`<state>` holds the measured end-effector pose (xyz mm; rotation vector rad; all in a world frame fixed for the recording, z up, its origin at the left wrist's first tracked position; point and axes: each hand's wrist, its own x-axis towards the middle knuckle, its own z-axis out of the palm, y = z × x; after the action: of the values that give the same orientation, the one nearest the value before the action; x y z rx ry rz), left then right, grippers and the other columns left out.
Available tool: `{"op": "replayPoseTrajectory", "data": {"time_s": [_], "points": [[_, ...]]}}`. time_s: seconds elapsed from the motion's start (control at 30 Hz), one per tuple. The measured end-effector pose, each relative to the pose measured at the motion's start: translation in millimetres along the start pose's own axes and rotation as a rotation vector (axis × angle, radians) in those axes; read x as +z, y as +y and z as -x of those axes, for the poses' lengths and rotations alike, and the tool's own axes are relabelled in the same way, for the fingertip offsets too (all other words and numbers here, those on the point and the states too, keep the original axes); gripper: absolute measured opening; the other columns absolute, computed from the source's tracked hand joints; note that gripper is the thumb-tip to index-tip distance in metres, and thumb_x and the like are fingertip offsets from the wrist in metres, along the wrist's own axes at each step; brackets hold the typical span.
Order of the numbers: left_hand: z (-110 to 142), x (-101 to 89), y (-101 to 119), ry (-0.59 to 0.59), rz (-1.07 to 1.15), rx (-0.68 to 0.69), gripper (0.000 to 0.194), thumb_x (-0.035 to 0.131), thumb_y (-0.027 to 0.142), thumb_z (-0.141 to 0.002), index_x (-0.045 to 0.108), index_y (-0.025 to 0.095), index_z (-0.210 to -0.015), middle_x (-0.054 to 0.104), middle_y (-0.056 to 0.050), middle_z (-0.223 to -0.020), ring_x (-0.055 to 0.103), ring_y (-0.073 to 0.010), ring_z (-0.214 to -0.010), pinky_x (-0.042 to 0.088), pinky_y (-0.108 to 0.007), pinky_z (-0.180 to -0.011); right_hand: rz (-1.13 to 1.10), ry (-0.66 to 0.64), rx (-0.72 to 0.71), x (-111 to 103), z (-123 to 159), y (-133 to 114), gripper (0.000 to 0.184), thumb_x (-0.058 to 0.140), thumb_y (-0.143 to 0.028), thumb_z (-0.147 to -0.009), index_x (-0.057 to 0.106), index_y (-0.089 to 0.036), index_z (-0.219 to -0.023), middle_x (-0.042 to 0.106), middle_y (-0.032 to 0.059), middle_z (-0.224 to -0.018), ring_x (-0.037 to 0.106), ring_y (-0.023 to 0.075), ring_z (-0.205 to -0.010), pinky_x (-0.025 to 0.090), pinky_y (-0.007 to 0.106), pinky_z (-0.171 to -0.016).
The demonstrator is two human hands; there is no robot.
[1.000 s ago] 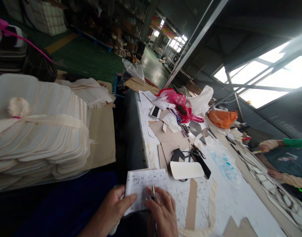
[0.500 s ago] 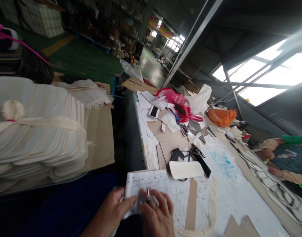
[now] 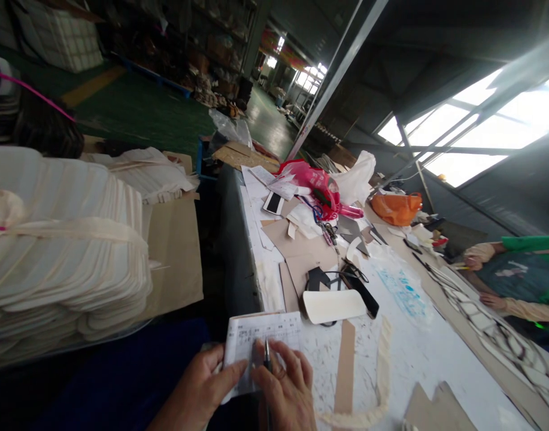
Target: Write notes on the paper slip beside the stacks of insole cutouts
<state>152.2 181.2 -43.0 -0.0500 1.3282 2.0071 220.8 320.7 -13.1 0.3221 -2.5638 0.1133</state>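
A small notepad (image 3: 245, 341) with a printed form and handwriting lies tilted at the near left edge of the white table (image 3: 314, 365). My left hand (image 3: 206, 374) grips its left side, thumb on top of the page. My right hand (image 3: 287, 383) holds a pen (image 3: 267, 357) with a dark barrel and a metal tip, over the right part of the page. The fingers of that hand cover some of the writing. Beyond the notepad, a cream rounded piece (image 3: 334, 307) rests on black cords and a black strip.
Bundled stacks of white sole-shaped sheets (image 3: 67, 239) stand at left. Farther up the table are a pink plastic bag (image 3: 314, 185), a phone (image 3: 274, 203), keys (image 3: 330, 233) and an orange bag (image 3: 397, 208). At right, a co-worker's hands (image 3: 476, 260) are above long patterned strips (image 3: 472, 317).
The view has shifted slightly, so most things sit a little farther left. Both my hands keep their hold on notepad and pen. The co-worker's upper hand has moved.
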Motion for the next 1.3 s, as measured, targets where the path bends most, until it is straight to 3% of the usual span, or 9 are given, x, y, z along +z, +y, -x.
{"op": "replayPoseTrajectory", "data": {"time_s": [0.3,0.5,0.73,0.93,1.1,1.3], "points": [[6.5,5.1,12.0,0.03,0.048,0.012,0.06,0.076,0.062,-0.05,0.071,0.014,-0.086,0.07,-0.004,-0.071,0.061,-0.0211,-0.07,0.051,-0.028,-0.074,0.017,0.033,0.026,-1.6,3.7,8.2,0.026,0.031,-0.027,-0.096,0.056,-0.025,-0.091,0.065,-0.0016,-0.114,0.056,0.0228,-0.104,0.033,0.037,-0.086],[6.5,4.3,11.4,0.032,0.075,-0.003,0.058,0.077,0.061,-0.05,0.072,0.015,-0.085,0.071,-0.005,-0.075,0.063,-0.0216,-0.069,0.052,-0.028,-0.073,0.048,-0.023,0.045,-11.4,8.8,15.5,0.023,0.04,-0.01,-0.085,0.055,-0.024,-0.095,0.065,0.0006,-0.115,0.056,0.0242,-0.107,0.034,0.038,-0.088],[5.9,2.3,7.9,0.016,0.065,-0.017,0.057,0.077,0.06,-0.052,0.071,0.015,-0.087,0.072,-0.005,-0.078,0.064,-0.0205,-0.07,0.052,-0.026,-0.073,0.006,-0.011,0.068,-9.2,12.5,18.1,0.013,0.043,-0.025,-0.09,0.055,-0.025,-0.095,0.062,-0.0002,-0.119,0.054,0.0243,-0.108,0.032,0.038,-0.089],[5.7,2.2,7.4,0.015,0.072,-0.029,0.055,0.077,0.059,-0.052,0.072,0.017,-0.087,0.072,-0.004,-0.077,0.063,-0.0198,-0.07,0.052,-0.026,-0.074,0.026,0.007,0.075,-9.5,13.3,20.4,0.023,0.035,-0.014,-0.088,0.054,-0.022,-0.096,0.063,0.004,-0.118,0.051,0.0255,-0.11,0.031,0.04,-0.088],[6.6,4.2,7.9,0.028,0.089,-0.041,0.048,0.078,0.055,-0.054,0.072,0.018,-0.084,0.072,-0.004,-0.077,0.064,-0.0212,-0.071,0.052,-0.028,-0.075,-0.005,0.08,0.108,-6.7,15.8,22.7,0.027,0.032,-0.01,-0.087,0.055,-0.023,-0.093,0.064,0.0011,-0.116,0.051,0.0245,-0.108,0.03,0.039,-0.088],[7.7,5.7,10.8,0.046,0.09,-0.039,0.044,0.079,0.053,-0.054,0.073,0.02,-0.083,0.072,-0.004,-0.079,0.065,-0.0236,-0.074,0.053,-0.03,-0.077,0.005,0.007,0.09,-17.0,14.2,25.5,0.025,0.033,-0.007,-0.086,0.05,-0.02,-0.098,0.062,0.0064,-0.119,0.048,0.0254,-0.114,0.031,0.04,-0.087]]}}
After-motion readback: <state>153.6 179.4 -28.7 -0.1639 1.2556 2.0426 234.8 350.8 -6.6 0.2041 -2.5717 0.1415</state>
